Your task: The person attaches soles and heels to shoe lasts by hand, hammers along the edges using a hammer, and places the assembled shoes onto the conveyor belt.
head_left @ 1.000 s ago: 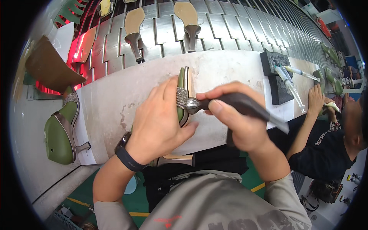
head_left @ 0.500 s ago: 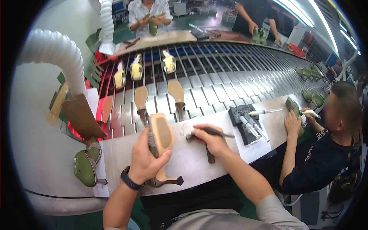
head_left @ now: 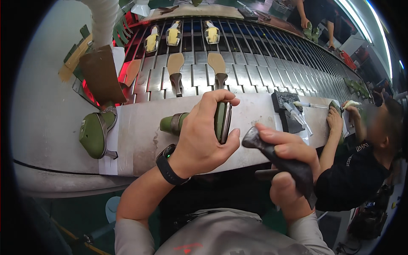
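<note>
In my left hand (head_left: pixel 197 140), above the work table, is a green shoe (head_left: pixel 220 121) turned on its side. Fingers and thumb wrap around its front part, and the dark sole edge faces right. The shoe's green rear end with a grey strap pokes out left of the hand; the palm hides the middle. My right hand (head_left: pixel 293 159), lower and to the right, grips a hammer (head_left: pixel 278 159) with a dark metal head. Its head points toward the shoe with a gap between them. Part of the handle shows below the fingers.
Another green heeled shoe (head_left: pixel 94 135) stands at the table's left end. Behind, a slatted conveyor (head_left: pixel 246 78) carries heeled soles (head_left: pixel 216 63) and yellow-filled uppers (head_left: pixel 173 36). A black block (head_left: pixel 280 100) with syringes (head_left: pixel 297 114) lies right. A co-worker (head_left: pixel 352 174) sits close on the right.
My left hand has turned the shoe from showing its tan sole to edge-on, and moved it right. My right hand has raised the hammer off the table and swung it nearer me. The view has shifted.
</note>
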